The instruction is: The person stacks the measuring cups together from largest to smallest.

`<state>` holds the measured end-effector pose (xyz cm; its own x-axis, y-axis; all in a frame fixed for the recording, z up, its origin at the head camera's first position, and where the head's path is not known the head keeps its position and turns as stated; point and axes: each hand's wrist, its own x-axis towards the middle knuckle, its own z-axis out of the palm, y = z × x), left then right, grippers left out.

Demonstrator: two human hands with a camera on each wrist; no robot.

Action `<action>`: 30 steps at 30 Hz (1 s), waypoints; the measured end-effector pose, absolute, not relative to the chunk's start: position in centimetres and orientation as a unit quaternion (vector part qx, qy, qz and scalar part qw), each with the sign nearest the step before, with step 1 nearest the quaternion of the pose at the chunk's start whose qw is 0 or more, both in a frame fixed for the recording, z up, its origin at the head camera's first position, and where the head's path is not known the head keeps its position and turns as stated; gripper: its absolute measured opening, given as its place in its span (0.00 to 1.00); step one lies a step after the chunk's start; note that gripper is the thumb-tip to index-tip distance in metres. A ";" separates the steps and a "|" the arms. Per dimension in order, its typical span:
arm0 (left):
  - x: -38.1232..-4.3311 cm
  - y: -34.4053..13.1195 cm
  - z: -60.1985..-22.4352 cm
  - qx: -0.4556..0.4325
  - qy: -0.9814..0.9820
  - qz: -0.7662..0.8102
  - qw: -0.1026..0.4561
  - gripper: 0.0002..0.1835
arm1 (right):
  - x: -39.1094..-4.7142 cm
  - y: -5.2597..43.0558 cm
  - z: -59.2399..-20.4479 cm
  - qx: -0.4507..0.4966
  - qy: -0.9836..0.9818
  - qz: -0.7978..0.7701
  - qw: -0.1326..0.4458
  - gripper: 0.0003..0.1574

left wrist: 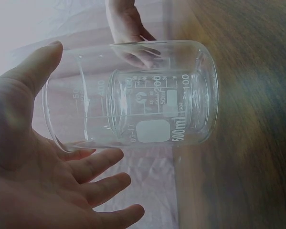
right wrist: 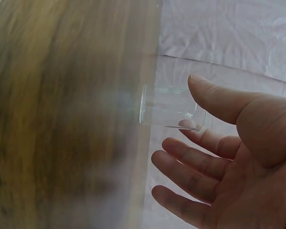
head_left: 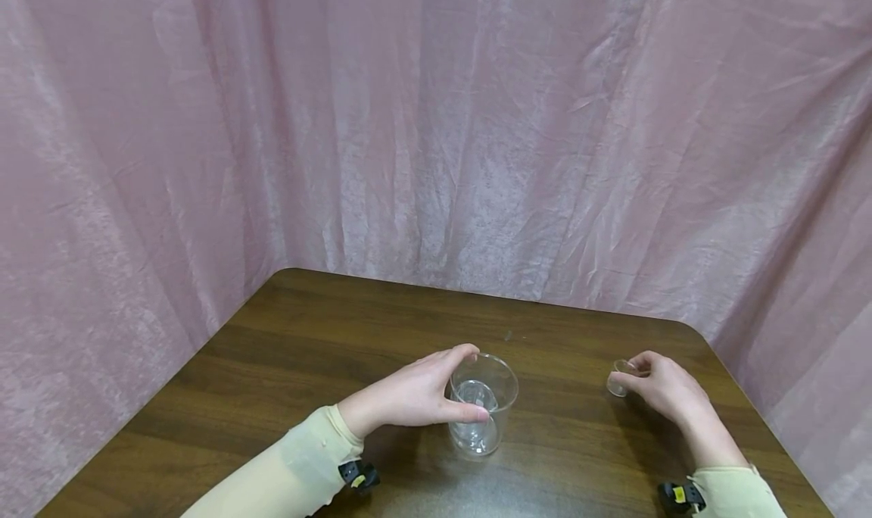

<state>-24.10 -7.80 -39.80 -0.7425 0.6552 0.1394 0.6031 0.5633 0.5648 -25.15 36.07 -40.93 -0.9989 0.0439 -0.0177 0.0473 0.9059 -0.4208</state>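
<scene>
A large clear 500 ml glass beaker (head_left: 506, 400) stands upright on the table, right of the person's left hand (head_left: 425, 393). That hand holds it near the rim, thumb on the near side and index finger on the far side; in the left wrist view the other fingers are spread beside the glass. Inside the large beaker sits a smaller 50 ml beaker (left wrist: 118, 107) with white markings. Farther right, the right hand (head_left: 668, 388) pinches a tiny clear glass beaker (right wrist: 166, 107) between thumb and index finger at one end. Its remaining fingers are loosely bent, away from the glass.
The brown wooden table (head_left: 306, 329) has rounded far corners. Pink curtains (head_left: 436, 139) hang behind it and along both sides. A small dark device is strapped at each wrist, over pale sleeves (head_left: 286, 457).
</scene>
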 end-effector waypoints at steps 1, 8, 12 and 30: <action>-24.1 -7.8 -39.8 0.356 0.883 0.302 0.043 0.50 | -25.1 36.0 -40.9 0.024 0.976 -0.216 0.004 0.40; -24.1 -7.7 -39.9 0.355 0.885 0.299 0.044 0.50 | -25.0 35.5 -40.3 0.026 0.974 -0.223 0.001 0.39; -24.2 -7.6 -39.9 0.357 0.884 0.299 0.043 0.50 | -24.9 35.1 -40.0 0.021 0.974 -0.225 -0.004 0.39; -24.2 -7.8 -39.9 0.356 0.884 0.301 0.042 0.51 | -24.9 32.4 -37.8 0.000 0.971 -0.240 -0.005 0.42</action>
<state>-24.17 -7.78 -39.94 -0.7428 0.6548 0.1395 0.6042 0.5657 0.5612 -24.87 32.44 -37.83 -0.9999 0.0024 0.0105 -0.0028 0.8844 -0.4667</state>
